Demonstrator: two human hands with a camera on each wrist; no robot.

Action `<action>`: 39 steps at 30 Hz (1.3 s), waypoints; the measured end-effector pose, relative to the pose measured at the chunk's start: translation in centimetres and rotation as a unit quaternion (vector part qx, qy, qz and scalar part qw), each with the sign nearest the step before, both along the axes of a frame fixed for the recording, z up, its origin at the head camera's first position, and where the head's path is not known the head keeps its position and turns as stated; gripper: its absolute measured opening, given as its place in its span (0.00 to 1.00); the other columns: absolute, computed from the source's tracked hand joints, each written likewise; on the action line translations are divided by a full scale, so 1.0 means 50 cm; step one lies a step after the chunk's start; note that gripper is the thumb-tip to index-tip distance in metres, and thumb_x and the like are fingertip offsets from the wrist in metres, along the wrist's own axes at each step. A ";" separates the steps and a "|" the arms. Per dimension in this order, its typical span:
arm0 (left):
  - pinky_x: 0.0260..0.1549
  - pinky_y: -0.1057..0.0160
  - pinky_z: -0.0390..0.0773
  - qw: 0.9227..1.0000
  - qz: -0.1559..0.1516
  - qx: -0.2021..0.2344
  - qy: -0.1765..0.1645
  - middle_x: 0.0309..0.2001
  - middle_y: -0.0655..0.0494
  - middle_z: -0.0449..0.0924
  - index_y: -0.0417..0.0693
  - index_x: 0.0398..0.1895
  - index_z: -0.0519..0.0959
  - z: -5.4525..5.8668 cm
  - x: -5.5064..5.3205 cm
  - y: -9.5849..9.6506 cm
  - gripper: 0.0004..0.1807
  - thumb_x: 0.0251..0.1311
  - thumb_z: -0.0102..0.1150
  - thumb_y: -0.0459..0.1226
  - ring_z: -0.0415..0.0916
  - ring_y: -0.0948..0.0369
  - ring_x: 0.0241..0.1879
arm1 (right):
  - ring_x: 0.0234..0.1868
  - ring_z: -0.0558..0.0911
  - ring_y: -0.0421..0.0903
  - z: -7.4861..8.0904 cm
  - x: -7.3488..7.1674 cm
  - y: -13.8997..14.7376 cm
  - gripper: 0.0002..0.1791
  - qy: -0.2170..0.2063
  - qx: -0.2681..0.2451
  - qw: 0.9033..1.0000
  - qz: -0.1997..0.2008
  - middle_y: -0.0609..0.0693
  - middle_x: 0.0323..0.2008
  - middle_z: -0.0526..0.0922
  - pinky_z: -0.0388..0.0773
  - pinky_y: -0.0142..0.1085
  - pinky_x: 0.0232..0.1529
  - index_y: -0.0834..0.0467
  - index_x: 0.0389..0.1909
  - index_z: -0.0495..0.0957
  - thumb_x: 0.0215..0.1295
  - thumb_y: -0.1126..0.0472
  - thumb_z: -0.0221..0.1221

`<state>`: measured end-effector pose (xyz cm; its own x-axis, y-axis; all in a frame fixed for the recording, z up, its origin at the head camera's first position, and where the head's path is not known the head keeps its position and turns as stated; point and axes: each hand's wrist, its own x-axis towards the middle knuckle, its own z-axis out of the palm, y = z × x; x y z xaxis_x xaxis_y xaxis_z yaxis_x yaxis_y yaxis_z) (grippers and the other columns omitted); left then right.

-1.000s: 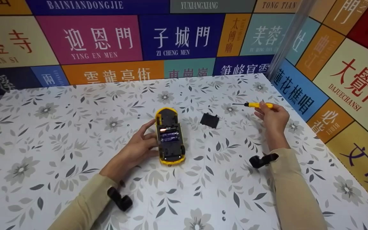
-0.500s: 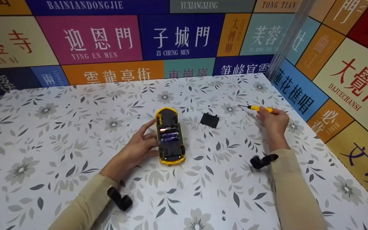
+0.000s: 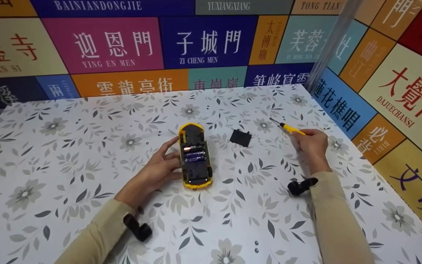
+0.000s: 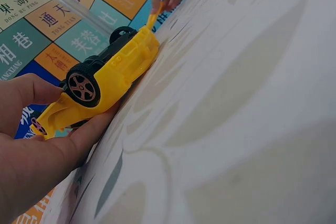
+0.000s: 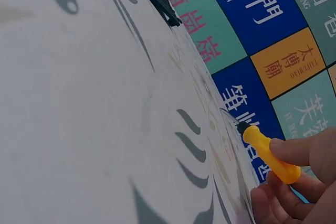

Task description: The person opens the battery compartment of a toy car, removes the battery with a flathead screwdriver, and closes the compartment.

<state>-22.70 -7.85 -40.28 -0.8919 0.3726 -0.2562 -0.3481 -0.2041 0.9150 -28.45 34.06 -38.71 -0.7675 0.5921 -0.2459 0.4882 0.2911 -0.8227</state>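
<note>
Screwdriver [image 3: 291, 129] diagonal, tip leftward and away

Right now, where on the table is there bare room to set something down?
Free: the table left of the left hand, and the near stretch between the wrist cameras. Crowded: the row of car, cover and screwdriver, ending at the right hand.

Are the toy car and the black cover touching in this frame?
Apart. The head view plainly shows patterned tabletop between the toy car and the black cover.
</note>
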 end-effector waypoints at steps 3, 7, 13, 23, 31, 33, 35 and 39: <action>0.43 0.56 0.84 1.000 0.001 0.000 0.001 0.71 0.38 0.66 0.63 0.81 0.45 0.000 0.000 0.000 0.48 0.63 0.48 0.20 0.81 0.56 0.47 | 0.48 0.74 0.42 -0.001 0.001 -0.001 0.25 -0.013 0.015 1.000 0.010 0.50 0.56 0.75 0.75 0.25 0.43 0.56 0.65 0.75 0.68 0.54 0.61; 0.43 0.56 0.84 1.000 0.002 0.008 0.006 0.67 0.39 0.69 0.62 0.81 0.45 -0.002 0.000 0.000 0.49 0.62 0.47 0.20 0.81 0.56 0.46 | 0.55 0.73 0.45 0.001 0.004 -0.001 0.25 -0.026 0.027 0.999 0.019 0.53 0.63 0.74 0.73 0.26 0.45 0.56 0.63 0.76 0.67 0.54 0.63; 0.43 0.56 0.84 1.000 0.001 0.012 0.009 0.67 0.39 0.69 0.61 0.81 0.45 -0.004 0.000 0.000 0.49 0.61 0.46 0.19 0.80 0.56 0.46 | 0.55 0.72 0.46 0.003 0.008 -0.002 0.24 -0.042 0.035 0.998 0.030 0.54 0.64 0.74 0.72 0.28 0.46 0.56 0.62 0.77 0.66 0.54 0.62; 0.43 0.54 0.84 1.000 0.002 0.024 0.010 0.56 0.47 0.76 0.60 0.81 0.45 -0.006 -0.001 0.001 0.49 0.59 0.46 0.19 0.79 0.56 0.45 | 0.53 0.72 0.46 0.003 0.009 -0.003 0.24 -0.046 0.034 0.998 0.039 0.53 0.62 0.74 0.72 0.30 0.46 0.56 0.62 0.77 0.67 0.54 0.62; 0.44 0.54 0.84 1.000 -0.002 0.022 0.010 0.61 0.42 0.74 0.60 0.81 0.45 -0.003 0.001 0.000 0.49 0.60 0.46 0.19 0.80 0.56 0.47 | 0.57 0.72 0.48 0.005 0.012 -0.004 0.25 -0.051 0.037 0.996 0.056 0.55 0.64 0.74 0.72 0.33 0.53 0.58 0.62 0.77 0.66 0.55 0.62; 0.44 0.55 0.84 1.000 -0.001 0.017 0.008 0.65 0.39 0.71 0.60 0.81 0.45 -0.003 0.000 0.000 0.48 0.61 0.45 0.19 0.80 0.56 0.47 | 0.58 0.72 0.48 0.006 0.013 -0.004 0.25 -0.050 0.038 0.996 0.060 0.56 0.64 0.74 0.72 0.33 0.53 0.58 0.62 0.77 0.66 0.55 0.63; 0.44 0.55 0.84 1.000 0.001 0.012 0.008 0.67 0.38 0.69 0.59 0.81 0.45 -0.003 0.000 0.000 0.48 0.61 0.45 0.19 0.80 0.56 0.46 | 0.57 0.72 0.48 0.006 0.014 -0.003 0.25 -0.048 0.041 0.996 0.064 0.56 0.64 0.74 0.72 0.32 0.51 0.59 0.62 0.77 0.66 0.55 0.63; 0.44 0.56 0.84 1.000 0.005 0.010 0.013 0.62 0.44 0.74 0.57 0.81 0.47 -0.006 0.000 -0.001 0.46 0.62 0.47 0.20 0.80 0.58 0.46 | 0.55 0.73 0.47 0.007 0.017 -0.001 0.26 -0.048 0.051 0.995 0.076 0.56 0.64 0.75 0.73 0.30 0.44 0.59 0.62 0.77 0.65 0.53 0.63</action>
<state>-22.72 -7.92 -40.58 -0.9017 0.3687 -0.2259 -0.3223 -0.2248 0.9195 -27.58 34.02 -38.38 -0.8261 0.4963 -0.2667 0.5066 0.4469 -0.7374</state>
